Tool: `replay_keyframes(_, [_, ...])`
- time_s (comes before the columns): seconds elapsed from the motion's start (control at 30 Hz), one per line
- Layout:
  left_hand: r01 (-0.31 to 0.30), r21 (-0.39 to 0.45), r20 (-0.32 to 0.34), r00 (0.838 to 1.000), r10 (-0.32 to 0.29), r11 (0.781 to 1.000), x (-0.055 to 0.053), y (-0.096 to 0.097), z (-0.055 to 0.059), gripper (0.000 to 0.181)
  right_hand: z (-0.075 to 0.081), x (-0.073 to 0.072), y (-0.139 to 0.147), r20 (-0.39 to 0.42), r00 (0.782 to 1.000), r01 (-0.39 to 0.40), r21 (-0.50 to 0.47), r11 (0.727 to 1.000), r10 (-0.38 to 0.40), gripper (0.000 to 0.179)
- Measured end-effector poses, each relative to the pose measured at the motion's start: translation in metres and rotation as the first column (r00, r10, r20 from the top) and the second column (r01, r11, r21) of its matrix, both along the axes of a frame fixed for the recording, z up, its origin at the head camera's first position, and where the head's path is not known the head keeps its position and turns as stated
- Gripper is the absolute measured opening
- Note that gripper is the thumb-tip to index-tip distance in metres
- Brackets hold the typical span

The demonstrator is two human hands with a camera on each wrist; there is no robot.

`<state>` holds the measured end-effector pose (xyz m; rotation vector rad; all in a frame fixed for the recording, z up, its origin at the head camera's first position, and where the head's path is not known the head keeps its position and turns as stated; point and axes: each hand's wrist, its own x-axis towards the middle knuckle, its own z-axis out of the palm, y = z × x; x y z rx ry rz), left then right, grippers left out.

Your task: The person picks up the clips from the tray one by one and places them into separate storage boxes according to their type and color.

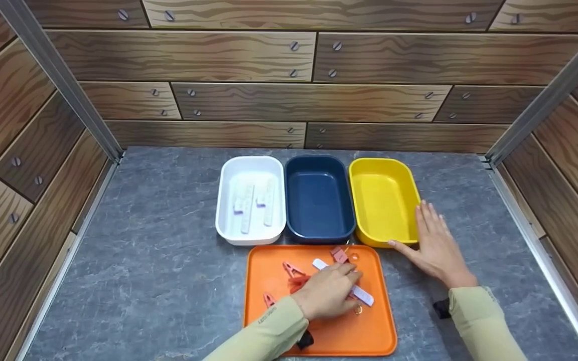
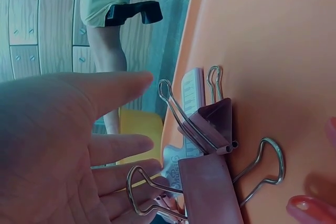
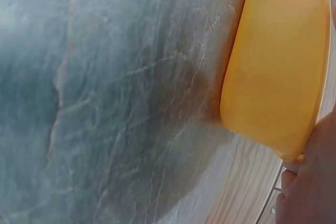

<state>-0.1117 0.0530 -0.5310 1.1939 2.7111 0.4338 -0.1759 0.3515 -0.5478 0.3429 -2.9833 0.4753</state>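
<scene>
My left hand point(image 1: 329, 291) is over the orange tray point(image 1: 364, 336), above a white ruler-like strip point(image 1: 363, 296). In the left wrist view its thumb and fingers are extended beside reddish-brown binder clips point(image 2: 210, 190) with wire handles; the strip point(image 2: 193, 90) lies behind them, and nothing is plainly gripped. One binder clip point(image 1: 339, 254) shows at the tray's far edge. Red clothespins point(image 1: 293, 271) lie left of the hand, which partly hides the pile. With fingers spread, my right hand point(image 1: 437, 245) touches the near right corner of the yellow bin point(image 1: 387, 200).
A navy bin point(image 1: 319, 200) stands between the yellow bin and a white bin point(image 1: 226, 220). Two pale strips point(image 1: 246, 215) with small purple-tinted parts lie in the white one. Wood-patterned panels point(image 1: 249, 100) enclose the grey marbled table point(image 1: 143, 260) at back and sides.
</scene>
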Motion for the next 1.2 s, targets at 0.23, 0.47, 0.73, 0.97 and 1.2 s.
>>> replay_keyframes(0.23, [-0.01, -0.034, -0.06, 0.998, 0.008, 0.999, -0.002, 0.003, -0.001, 0.049, 0.0, 0.0, 0.001, -0.007, 1.0, -0.014, 0.005, 1.0, 0.014, 0.108])
replay_keyframes(0.47, [-0.008, -0.043, -0.144, 0.99, 0.001, 0.999, -0.002, 0.003, -0.001, 0.038, -0.001, -0.001, 0.0, -0.007, 1.0, -0.011, 0.008, 1.0, 0.011, 0.109])
replay_keyframes(0.73, [0.008, -0.026, -0.285, 0.958, -0.015, 1.0, -0.004, 0.002, -0.005, 0.02, -0.002, 0.0, 0.001, 0.013, 1.0, 0.002, -0.007, 1.0, -0.002, 0.11])
replay_keyframes(0.97, [-0.063, -0.031, -0.249, 0.967, 0.053, 0.998, -0.006, -0.002, -0.006, 0.012, -0.001, 0.0, 0.0, 0.012, 1.0, 0.006, -0.01, 1.0, -0.006, 0.11])
replay_keyframes(1.2, [-0.089, -0.01, -0.099, 0.991, 0.087, 0.996, -0.009, -0.008, -0.009, 0.007, -0.003, 0.0, 0.0, 0.015, 1.0, 0.004, -0.01, 1.0, -0.004, 0.11])
